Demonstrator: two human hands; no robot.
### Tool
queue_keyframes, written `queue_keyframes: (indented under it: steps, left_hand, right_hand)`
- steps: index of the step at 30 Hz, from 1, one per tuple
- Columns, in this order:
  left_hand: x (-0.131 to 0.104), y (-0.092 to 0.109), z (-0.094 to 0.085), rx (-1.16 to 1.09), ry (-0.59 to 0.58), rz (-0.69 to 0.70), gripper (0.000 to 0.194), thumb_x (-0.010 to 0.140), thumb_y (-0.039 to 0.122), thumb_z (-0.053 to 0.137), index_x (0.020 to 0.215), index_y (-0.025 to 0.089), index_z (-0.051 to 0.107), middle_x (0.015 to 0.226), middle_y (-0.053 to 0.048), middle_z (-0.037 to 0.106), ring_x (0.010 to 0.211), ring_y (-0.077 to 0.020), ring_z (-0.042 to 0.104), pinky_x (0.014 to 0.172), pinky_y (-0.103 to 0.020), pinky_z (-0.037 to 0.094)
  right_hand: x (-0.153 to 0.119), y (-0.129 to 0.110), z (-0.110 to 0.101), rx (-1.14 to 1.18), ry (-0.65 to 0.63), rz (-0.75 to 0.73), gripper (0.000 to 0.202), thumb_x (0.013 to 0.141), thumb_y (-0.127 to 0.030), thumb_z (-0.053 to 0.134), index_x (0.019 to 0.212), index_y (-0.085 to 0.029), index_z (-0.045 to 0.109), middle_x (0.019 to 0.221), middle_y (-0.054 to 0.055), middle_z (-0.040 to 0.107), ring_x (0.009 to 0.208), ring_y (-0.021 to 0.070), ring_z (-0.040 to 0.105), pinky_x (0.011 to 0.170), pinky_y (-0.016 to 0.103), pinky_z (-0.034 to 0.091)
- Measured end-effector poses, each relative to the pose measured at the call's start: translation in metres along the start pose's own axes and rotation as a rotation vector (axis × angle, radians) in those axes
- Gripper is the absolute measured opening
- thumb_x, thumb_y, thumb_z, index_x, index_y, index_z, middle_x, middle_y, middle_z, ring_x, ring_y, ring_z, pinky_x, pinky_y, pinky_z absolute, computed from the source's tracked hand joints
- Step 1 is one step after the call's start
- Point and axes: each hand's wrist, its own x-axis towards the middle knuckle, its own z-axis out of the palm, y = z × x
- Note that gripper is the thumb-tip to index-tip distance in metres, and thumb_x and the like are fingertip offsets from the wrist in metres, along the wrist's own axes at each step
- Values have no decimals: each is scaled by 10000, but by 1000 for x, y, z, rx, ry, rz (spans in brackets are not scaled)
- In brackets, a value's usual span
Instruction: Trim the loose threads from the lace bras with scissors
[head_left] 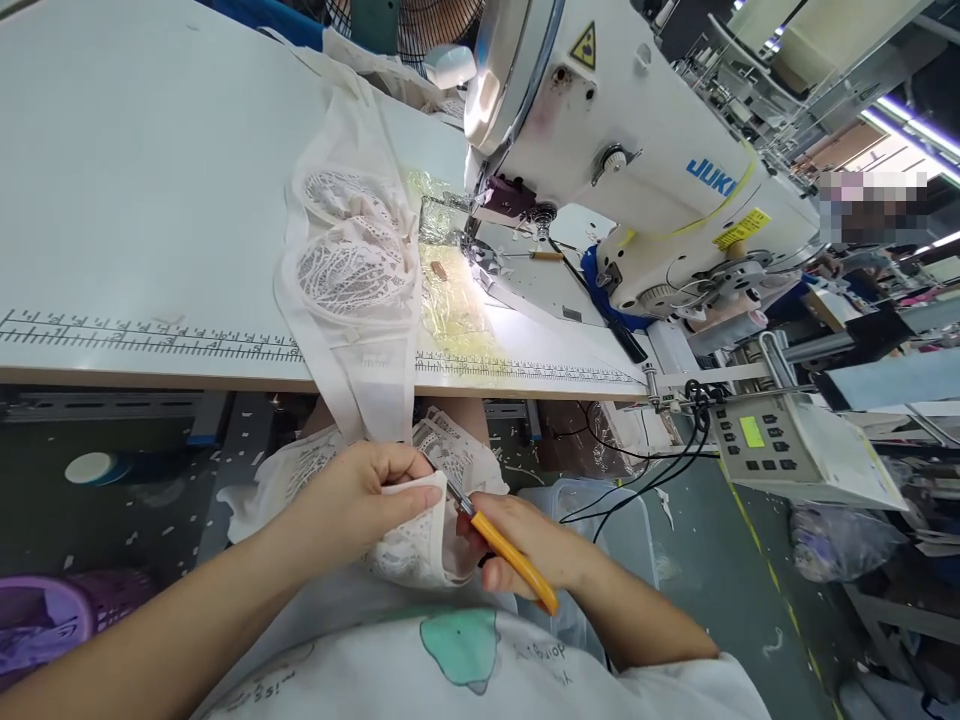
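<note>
A white lace bra (352, 270) lies over the table edge, its lower band hanging down to my left hand (367, 500). My left hand is closed, its thumb and fingers pinching a white fabric edge above my lap. In my right hand (525, 540) are orange-handled scissors (514, 560), seen edge-on. Their metal end points up and left and meets the cloth beside my left fingertips; the tip is partly hidden by the fabric. More white lace fabric (409, 550) bunches below both hands and over my lap.
A JUKI sewing machine (600, 110) with its lamp lit stands on the white table (135, 180), which has a printed ruler along its front edge. A control box (780, 450) hangs at right with cables. A clear plastic bin (622, 530) and a purple basket (82, 600) are below.
</note>
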Motion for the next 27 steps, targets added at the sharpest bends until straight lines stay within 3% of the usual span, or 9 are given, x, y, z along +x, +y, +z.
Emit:
queue_keyframes:
  steps: [12, 18, 27]
  left_hand:
    - [5, -4, -7, -114, -67, -114, 285, 636, 384, 646, 545, 158, 498, 500, 52, 431, 464, -79, 344, 447, -202, 266]
    - [7, -2, -8, -188, -72, -127, 299, 592, 392, 678, 544, 153, 504, 496, 54, 441, 463, -78, 362, 455, -199, 288]
    - [8, -5, -12, -181, -88, -102, 298, 602, 401, 670, 545, 156, 512, 497, 53, 440, 458, -81, 362, 461, -205, 281]
  right_hand:
    - [0, -8, 4, -154, 20, 147, 719, 585, -907, 121, 687, -211, 270, 639, -14, 413, 539, 107, 335, 496, 246, 272]
    - [-1, -9, 6, -181, 34, 190, 674, 617, -876, 261, 688, -207, 288, 622, -18, 424, 523, 98, 312, 484, 246, 266]
    - [4, -2, 20, -62, 131, 243, 611, 684, -806, 326, 607, -201, 286, 532, -40, 350, 481, 83, 300, 453, 222, 251]
